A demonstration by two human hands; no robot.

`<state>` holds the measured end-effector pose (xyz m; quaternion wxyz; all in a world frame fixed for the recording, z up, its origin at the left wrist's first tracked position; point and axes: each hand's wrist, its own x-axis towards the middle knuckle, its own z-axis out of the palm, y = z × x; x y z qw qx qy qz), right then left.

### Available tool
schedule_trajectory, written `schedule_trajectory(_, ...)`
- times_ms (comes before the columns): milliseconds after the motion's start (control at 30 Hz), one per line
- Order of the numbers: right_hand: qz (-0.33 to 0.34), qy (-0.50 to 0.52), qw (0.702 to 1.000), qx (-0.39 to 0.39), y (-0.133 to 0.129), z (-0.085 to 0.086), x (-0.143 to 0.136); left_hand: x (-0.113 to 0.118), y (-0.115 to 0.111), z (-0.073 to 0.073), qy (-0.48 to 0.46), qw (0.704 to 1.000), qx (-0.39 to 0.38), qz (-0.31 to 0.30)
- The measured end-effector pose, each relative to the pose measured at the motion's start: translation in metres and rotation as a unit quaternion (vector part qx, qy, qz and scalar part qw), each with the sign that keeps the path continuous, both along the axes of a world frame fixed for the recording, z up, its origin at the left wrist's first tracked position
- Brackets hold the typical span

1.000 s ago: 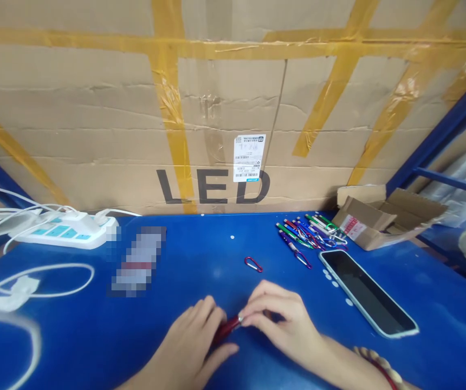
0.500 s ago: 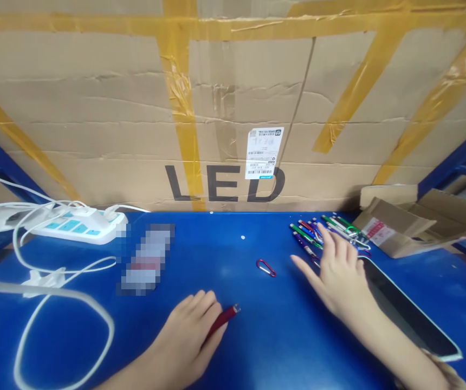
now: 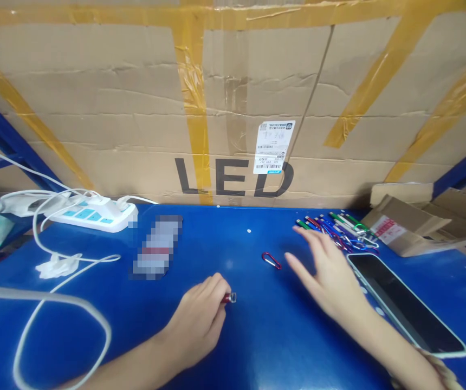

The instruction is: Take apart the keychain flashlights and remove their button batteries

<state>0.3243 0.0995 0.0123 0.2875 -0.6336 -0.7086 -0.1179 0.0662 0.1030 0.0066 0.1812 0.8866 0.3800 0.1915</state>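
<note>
My left hand (image 3: 200, 317) is closed around a red pen-shaped tube (image 3: 228, 298); only its silver tip and a little red show past my fingers, and the rest is hidden. A small red carabiner (image 3: 271, 260) lies on the blue table (image 3: 265, 336), beyond my left hand and just left of my right fingertips. My right hand (image 3: 324, 268) is open over the table with thumb and fingers apart, holding nothing. Behind it lies a pile of coloured tubes and carabiners (image 3: 353, 230), partly covered by my fingers.
A phone with a dark screen (image 3: 412, 306) lies beside my right forearm. An open cardboard box (image 3: 420, 222) stands at the back right. On the left are a white power strip (image 3: 95, 214), looped white cables (image 3: 105, 325) and a blurred-out object (image 3: 157, 249). A large taped carton (image 3: 135, 108) forms the back.
My right hand has drawn back left from the pile, toward the red carabiner. My left hand has turned the tube, so less of it shows. The camera view has shifted slightly.
</note>
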Motion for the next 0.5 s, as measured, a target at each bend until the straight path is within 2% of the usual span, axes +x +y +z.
schedule_trajectory(133,0.166,0.032,0.982,-0.082,-0.017,0.002,-0.037,0.009,0.001,-0.002,0.048,0.998,0.035,0.018)
schedule_trajectory(233,0.263,0.111,0.950,-0.129,-0.022,-0.001,-0.054,0.016,0.007,-0.006,0.064,0.996,0.054,0.009)
schedule_trajectory(333,0.266,0.269,0.913,-0.155,-0.017,-0.005,-0.059,0.022,0.015,-0.010,0.069,0.996,0.057,0.004)
schedule_trajectory(500,0.227,0.373,0.888,-0.145,-0.007,-0.010,-0.053,0.030,0.020,-0.013,0.036,0.997,0.067,-0.019)
